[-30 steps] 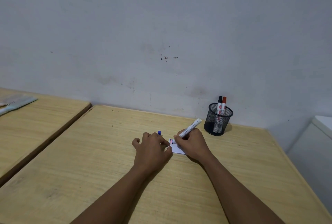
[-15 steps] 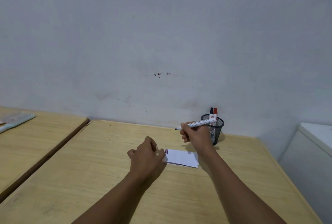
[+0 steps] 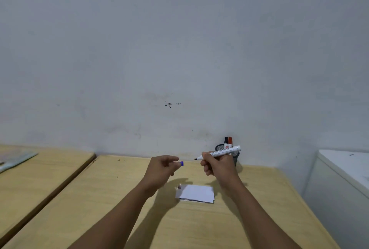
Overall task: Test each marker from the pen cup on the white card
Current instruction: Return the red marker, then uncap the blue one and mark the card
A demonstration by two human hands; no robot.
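The white card (image 3: pixel 196 192) lies flat on the wooden table (image 3: pixel 99 199), with short coloured strokes at its left edge. My right hand (image 3: pixel 216 164) is raised above the table and grips a white marker (image 3: pixel 223 152), uncapped, its dark tip pointing left. My left hand (image 3: pixel 162 168) is also lifted and pinches a blue marker cap (image 3: pixel 181 163), which faces the tip a small gap away. Behind my right hand stands the black mesh pen cup (image 3: pixel 234 157) with a black marker (image 3: pixel 226 142) and a red marker (image 3: pixel 230 142) upright in it.
A grey wall rises right behind the table. A second wooden table (image 3: pixel 40 173) stands to the left across a narrow gap, with a pale flat object (image 3: pixel 14 158) on it. A white cabinet (image 3: pixel 345 185) stands at the right.
Both hands have lifted off the card. The marker swung from writing on the card to level in the air, and my left hand rose with the blue cap toward its tip.
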